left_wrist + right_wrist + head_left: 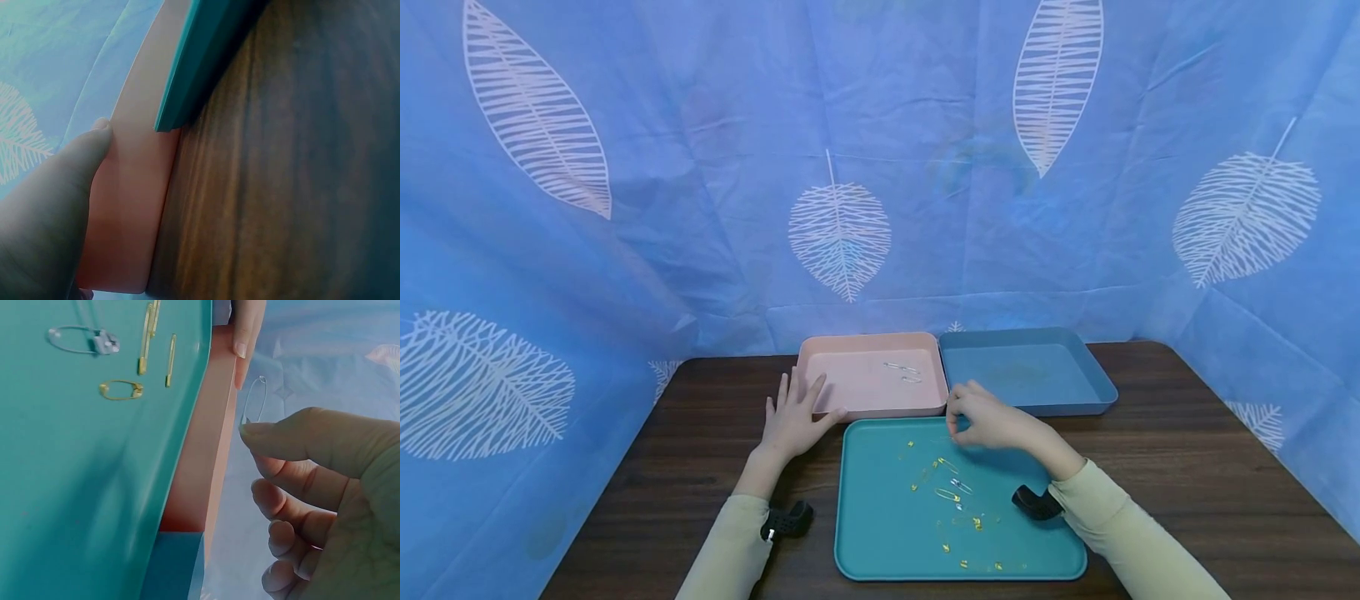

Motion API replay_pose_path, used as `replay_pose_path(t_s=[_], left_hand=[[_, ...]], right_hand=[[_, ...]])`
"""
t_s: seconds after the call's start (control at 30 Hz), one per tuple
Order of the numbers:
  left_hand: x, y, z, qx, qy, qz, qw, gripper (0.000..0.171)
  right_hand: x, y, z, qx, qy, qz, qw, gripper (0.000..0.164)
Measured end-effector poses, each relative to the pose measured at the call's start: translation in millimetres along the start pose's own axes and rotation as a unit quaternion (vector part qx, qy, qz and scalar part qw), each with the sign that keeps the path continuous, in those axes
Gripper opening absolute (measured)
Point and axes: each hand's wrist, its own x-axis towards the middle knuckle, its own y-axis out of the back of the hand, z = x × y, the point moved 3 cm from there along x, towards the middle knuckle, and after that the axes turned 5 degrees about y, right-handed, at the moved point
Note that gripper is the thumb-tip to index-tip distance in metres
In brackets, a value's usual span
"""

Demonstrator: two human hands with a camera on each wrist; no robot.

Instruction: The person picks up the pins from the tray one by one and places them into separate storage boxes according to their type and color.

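Observation:
My right hand [988,417] pinches a silver safety pin [245,419] between thumb and forefinger, over the back edge of the teal tray [880,546]. In the right wrist view the pin points up from the fingertips, its other fingers loosely bent. Gold safety pins [137,391] and silver safety pins [106,342] lie scattered on the teal tray, several in all. With fingers spread, my left hand [790,429] rests at the front left corner of the pink tray [842,379]. Its thumb [94,150] lies along that tray's wall. A few silver safety pins [910,380] lie inside the pink tray.
A blue tray [1067,367] stands right of the pink one, both behind the teal tray. All three sit on a dark wooden table [1157,433]. Blue cloth [917,208] with white leaf prints hangs behind and at both sides.

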Motion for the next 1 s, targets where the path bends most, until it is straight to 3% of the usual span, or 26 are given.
replay_pose_path(t_s=[0.5, 0.73, 1.0], left_hand=[[0.6, 0.4, 0.2, -0.005, -0.004, 0.006, 1.0000, 0.082], [0.9, -0.3, -0.9, 0.000, 0.005, -0.009, 0.9999, 0.083], [0.1, 1.8, 1.4, 0.002, 0.003, 0.003, 1.0000, 0.083]], right_hand=[[45, 5, -4, -0.072, 0.022, 0.042, 0.996, 0.023], [63, 7, 0, -0.075, 0.014, 0.043, 0.996, 0.024], [83, 7, 4, -0.086, 0.008, 0.035, 0.996, 0.023]])
